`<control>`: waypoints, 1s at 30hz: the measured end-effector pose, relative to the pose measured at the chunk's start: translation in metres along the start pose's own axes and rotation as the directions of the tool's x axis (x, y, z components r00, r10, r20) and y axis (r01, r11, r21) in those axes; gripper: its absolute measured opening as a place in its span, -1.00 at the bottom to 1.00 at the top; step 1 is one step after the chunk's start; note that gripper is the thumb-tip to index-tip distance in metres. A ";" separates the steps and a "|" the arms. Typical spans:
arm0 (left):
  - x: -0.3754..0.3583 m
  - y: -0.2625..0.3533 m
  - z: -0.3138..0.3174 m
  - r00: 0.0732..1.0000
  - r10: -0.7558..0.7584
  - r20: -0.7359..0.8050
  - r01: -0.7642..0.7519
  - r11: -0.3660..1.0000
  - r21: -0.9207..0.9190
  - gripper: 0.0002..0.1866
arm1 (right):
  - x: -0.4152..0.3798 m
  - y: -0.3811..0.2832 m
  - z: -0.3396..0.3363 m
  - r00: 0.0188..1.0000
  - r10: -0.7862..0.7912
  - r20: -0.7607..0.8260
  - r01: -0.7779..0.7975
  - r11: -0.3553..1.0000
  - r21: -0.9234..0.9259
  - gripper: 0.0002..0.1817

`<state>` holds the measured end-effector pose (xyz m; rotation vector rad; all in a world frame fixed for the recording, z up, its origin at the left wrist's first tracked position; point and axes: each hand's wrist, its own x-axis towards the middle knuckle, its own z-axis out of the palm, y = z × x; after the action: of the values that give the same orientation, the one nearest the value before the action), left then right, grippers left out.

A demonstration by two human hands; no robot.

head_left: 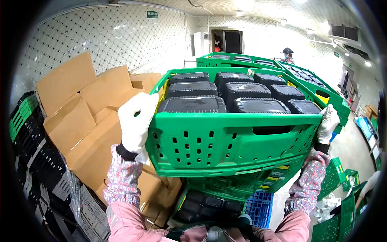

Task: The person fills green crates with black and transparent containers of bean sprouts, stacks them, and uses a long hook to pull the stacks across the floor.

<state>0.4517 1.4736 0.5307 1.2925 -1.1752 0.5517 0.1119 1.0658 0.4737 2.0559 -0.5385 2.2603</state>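
Both of my hands wear white gloves and hold a green crate up in front of me. My left hand is closed on the crate's left end, and a small dark hole shows in its glove. At the right end, my right hand has its fingers wrapped over the rim. Inside the crate, several black lidded plastic boxes stand in rows. Below it, another green crate holds more black boxes.
Open cardboard boxes stand at the left, beside stacked black crates. Behind are more filled green crates. A blue pallet lies below. A person stands at the back; another person's gloved hand shows at right.
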 end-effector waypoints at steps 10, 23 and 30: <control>0.078 -0.065 0.018 0.999 0.011 0.051 -0.012 1.000 0.014 -0.68 | -0.004 -0.049 0.023 0.941 0.279 -0.191 -0.245 0.952 0.183 -0.57; 0.201 -0.191 0.063 0.985 0.169 0.018 -0.169 0.963 0.208 -0.79 | 0.043 -0.016 0.133 0.977 -0.084 -0.197 0.042 0.977 -0.209 -0.68; 0.145 -0.281 0.076 0.998 0.045 -0.041 -0.043 0.997 0.063 -0.77 | 0.012 -0.040 0.157 0.982 -0.177 0.060 0.180 0.982 -0.055 -0.70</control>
<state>0.7203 1.2898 0.5246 1.3039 -1.1611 0.6498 0.2708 1.0574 0.5044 2.0524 -0.4011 2.0684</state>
